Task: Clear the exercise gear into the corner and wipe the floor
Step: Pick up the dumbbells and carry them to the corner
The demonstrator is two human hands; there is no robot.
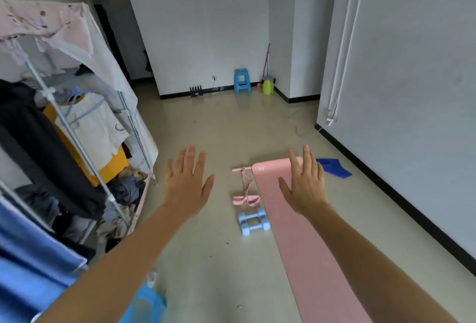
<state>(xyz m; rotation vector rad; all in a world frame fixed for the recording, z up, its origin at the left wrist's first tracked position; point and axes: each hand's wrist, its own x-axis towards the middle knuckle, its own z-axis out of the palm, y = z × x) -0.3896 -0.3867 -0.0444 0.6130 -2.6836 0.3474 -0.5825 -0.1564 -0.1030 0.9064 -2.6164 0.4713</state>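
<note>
A pink yoga mat [306, 240] lies unrolled on the beige floor, running from the lower right toward the middle. Left of it lie a pink pedal resistance band [246, 188] and two light blue dumbbells [253, 221] side by side. A blue cloth [333, 167] lies crumpled on the floor beyond the mat's far right corner. My left hand [186, 184] is held out in the air with fingers spread, holding nothing. My right hand [305, 186] is also spread flat, hovering in front of the mat's far end.
A wardrobe rack [77, 129] full of hanging clothes fills the left side. At the far wall stand a blue stool [242, 81], a green bin [268, 86] with a broom and a black rack [197, 90]. A white cable [301, 126] trails near the right wall.
</note>
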